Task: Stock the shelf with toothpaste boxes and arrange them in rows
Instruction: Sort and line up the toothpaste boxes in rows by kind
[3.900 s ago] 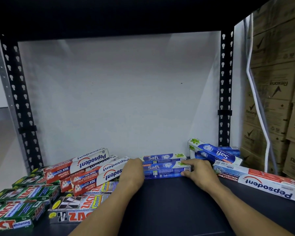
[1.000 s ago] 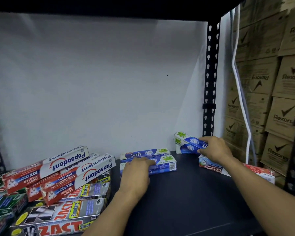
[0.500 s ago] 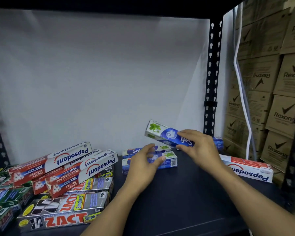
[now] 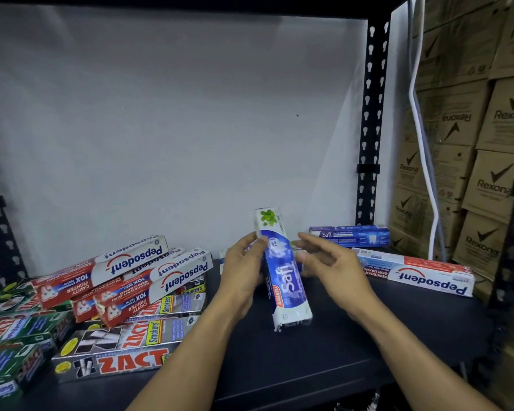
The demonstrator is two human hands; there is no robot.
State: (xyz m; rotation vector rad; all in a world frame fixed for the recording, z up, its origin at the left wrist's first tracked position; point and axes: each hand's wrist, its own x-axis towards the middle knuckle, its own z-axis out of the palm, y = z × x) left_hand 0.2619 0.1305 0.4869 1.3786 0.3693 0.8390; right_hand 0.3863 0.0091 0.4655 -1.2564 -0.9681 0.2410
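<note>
Our left hand (image 4: pixel 244 271) grips a Safi box (image 4: pixel 285 277) end-on over the mid shelf (image 4: pixel 339 366); our right hand (image 4: pixel 333 262) hangs slack beside it. Next we should turn it crosswise into its row.

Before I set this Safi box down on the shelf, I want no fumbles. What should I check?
1. Left hand grips the held Safi box: ok.
2. Right hand free to help: ok, open beside the box.
3. Held box lying crosswise like the back Safi box: not ok, it runs front to back.
4. Spot behind the hands: cannot tell, hidden.
5. Pepsodent box on the right out of the way: ok.
</note>
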